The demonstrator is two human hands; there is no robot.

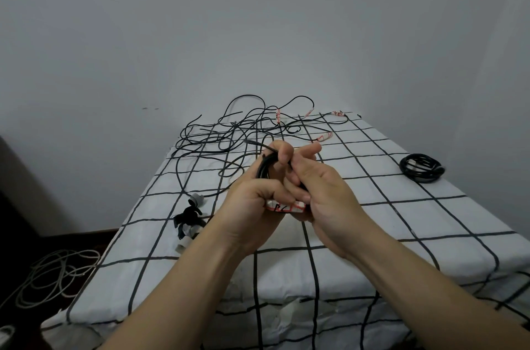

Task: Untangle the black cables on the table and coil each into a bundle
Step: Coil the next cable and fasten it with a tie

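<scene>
Above the table's middle, my left hand (252, 206) and my right hand (318, 192) together grip a small coil of black cable (265, 167). A white tag with red marks (282, 207) shows at the coil's lower edge between my palms. The cable's free end (253, 143) pokes out to the upper left past my fingers. A tangle of loose black cables (229, 134) lies at the far end of the table, some with red-and-white tags. A finished black bundle (421, 167) rests at the right side.
The table wears a white cloth with a black grid (401, 220) and stands against a pale wall. A clump of black ties and grey-white pieces (189, 216) lies near the left edge. Pale cable loops (54, 272) lie on the floor at left.
</scene>
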